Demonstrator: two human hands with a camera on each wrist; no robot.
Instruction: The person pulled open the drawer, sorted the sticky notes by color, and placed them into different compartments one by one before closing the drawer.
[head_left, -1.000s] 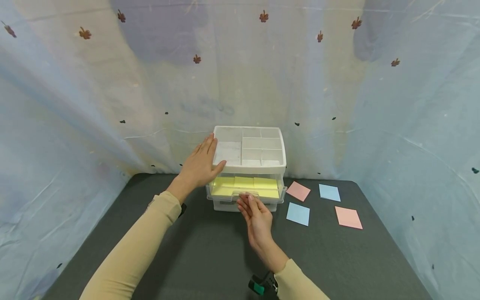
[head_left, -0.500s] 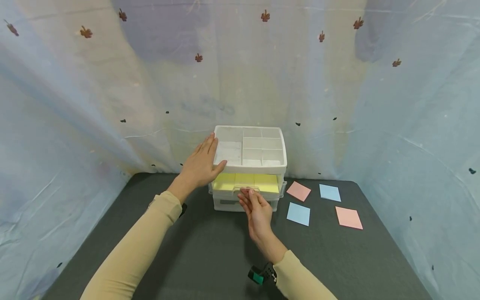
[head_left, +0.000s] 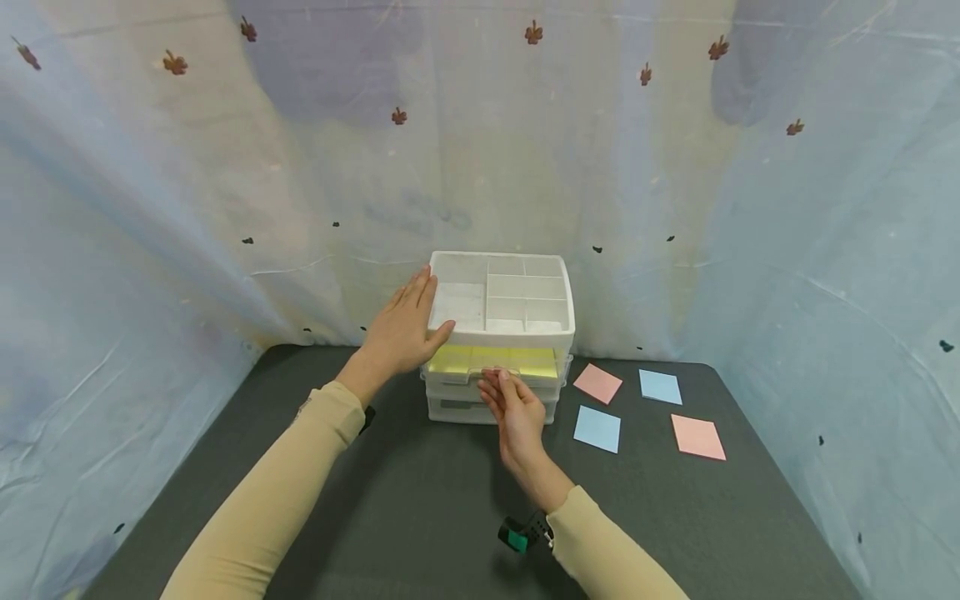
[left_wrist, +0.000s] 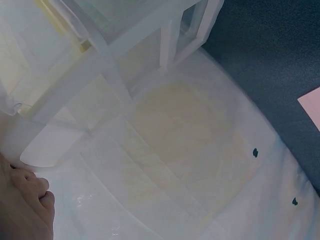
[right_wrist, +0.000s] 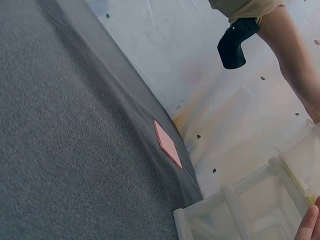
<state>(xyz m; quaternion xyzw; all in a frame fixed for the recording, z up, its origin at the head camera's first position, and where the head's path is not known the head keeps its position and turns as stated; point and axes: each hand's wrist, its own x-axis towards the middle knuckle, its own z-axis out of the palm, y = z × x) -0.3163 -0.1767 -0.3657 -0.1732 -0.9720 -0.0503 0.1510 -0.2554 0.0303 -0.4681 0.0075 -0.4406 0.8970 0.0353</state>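
A small white storage box (head_left: 495,340) with clear drawers and a divided tray on top stands at the back of the table. Its upper drawer (head_left: 536,365) sticks out slightly and holds yellow sticky notes (head_left: 450,358). My right hand (head_left: 519,417) has its fingertips and thumb at this drawer's clear handle (head_left: 474,376), pinching it. My left hand (head_left: 401,329) lies with straight fingers against the top left edge of the box, thumb at the front corner. Only part of the right hand's fingers (right_wrist: 309,225) shows in the right wrist view.
Right of the box lie two pink note pads (head_left: 597,383) (head_left: 698,437) and two blue ones (head_left: 660,387) (head_left: 597,429) on the dark table (head_left: 420,517). The right wrist view shows another pink pad (right_wrist: 167,144) left of the box. A patterned curtain (head_left: 480,167) surrounds the table.
The upper drawer has slid back into the box, covering more of the yellow notes. My right hand has moved forward with its handle. The left hand has stayed against the box.
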